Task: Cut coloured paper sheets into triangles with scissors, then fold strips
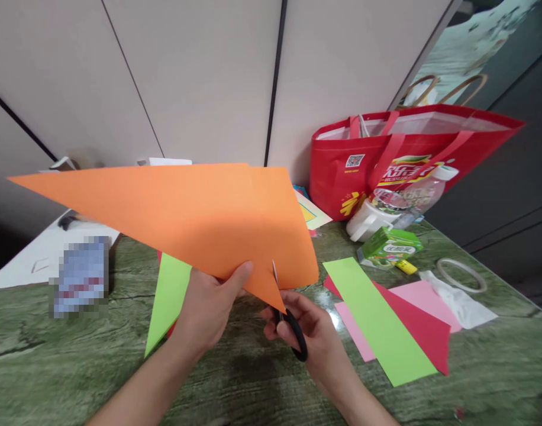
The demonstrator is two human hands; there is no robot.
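Note:
A large sheet of orange paper (200, 207) is held up above the table, its long pointed end reaching to the left. My left hand (211, 305) pinches its lower edge, thumb on top and fingers underneath. With my right hand (304, 325) I grip a pair of black-handled scissors (297, 340). One blade shows over the orange paper near its lower right corner; the other is hidden beneath. Light green paper (171, 290) lies on the table behind my left hand, with a bit of red paper under it.
Strips of light green (381, 325), red (424, 328) and pink paper (424, 296) overlap at the right. Behind them stand a green box (389, 247), a white mug (366, 222), a clear bottle (431, 189) and a red bag (342, 165). A tape roll (461, 275) lies farther right.

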